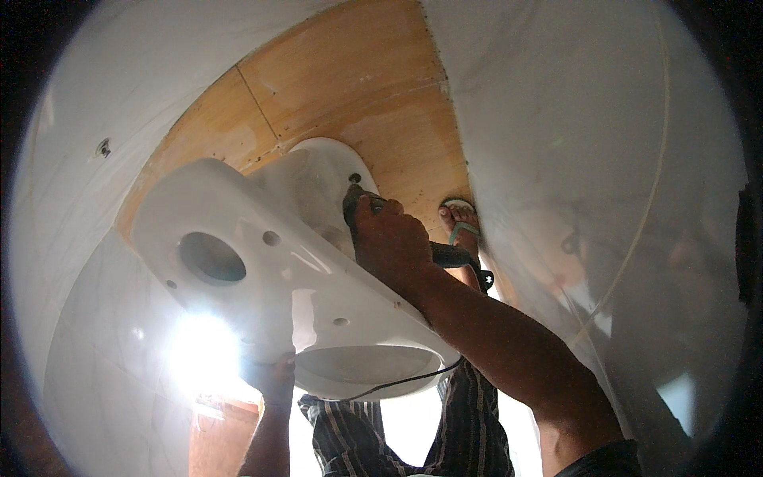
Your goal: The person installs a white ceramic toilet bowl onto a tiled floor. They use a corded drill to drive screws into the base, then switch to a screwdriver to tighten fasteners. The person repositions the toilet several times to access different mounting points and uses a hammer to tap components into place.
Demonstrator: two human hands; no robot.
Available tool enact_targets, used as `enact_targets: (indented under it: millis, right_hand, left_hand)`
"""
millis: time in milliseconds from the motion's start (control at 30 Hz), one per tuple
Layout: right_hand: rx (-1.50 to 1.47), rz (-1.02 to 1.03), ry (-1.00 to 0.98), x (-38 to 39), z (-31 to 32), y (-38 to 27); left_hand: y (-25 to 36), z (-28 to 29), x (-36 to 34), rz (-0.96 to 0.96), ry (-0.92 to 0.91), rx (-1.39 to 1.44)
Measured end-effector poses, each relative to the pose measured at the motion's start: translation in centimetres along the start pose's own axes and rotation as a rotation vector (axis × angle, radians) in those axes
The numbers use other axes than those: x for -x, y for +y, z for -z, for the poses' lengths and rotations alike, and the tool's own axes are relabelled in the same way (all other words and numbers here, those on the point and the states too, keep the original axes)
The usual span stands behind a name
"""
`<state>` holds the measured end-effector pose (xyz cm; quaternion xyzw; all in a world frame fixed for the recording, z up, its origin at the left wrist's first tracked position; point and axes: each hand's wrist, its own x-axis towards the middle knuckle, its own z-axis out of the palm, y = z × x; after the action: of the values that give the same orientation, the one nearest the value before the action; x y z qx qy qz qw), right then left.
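Note:
A white ceramic toilet bowl [306, 278] fills the middle of the view, with a large round opening and several small holes in its top. My right hand [389, 238] is wrapped around a dark power drill [354, 208], whose front end points at a small dark hole [355, 177] in the bowl's base. Whether the bit is inside that hole I cannot make out. At the near left edge of the bowl, my left hand [278, 378] grips the ceramic; glare hides part of its fingers.
Orange-tan tiles [350, 63] cover the floor beyond the bowl. Pale glossy walls [572, 119] close in on both sides; a small metal fitting [103, 149] sits in the left one. My sandalled foot [461, 222] stands near the right wall. A black cable [405, 382] crosses the bowl's near rim.

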<state>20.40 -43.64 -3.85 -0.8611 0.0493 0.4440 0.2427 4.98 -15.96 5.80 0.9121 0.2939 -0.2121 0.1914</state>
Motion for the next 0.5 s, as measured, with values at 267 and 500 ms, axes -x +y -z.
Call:
enact_targets:
  millis: [267, 500]
  right_hand:
    - [0.120, 0.093, 0.062, -0.8, -1.8, 0.9]
    - [0.023, -0.022, -0.023, -0.6, 0.1, -0.4]
  left_hand:
    - [0.8, -0.2, -0.9, -0.062, 0.124, -0.058]
    - [-0.8, -0.2, -0.9, -0.075, 0.094, -0.075]
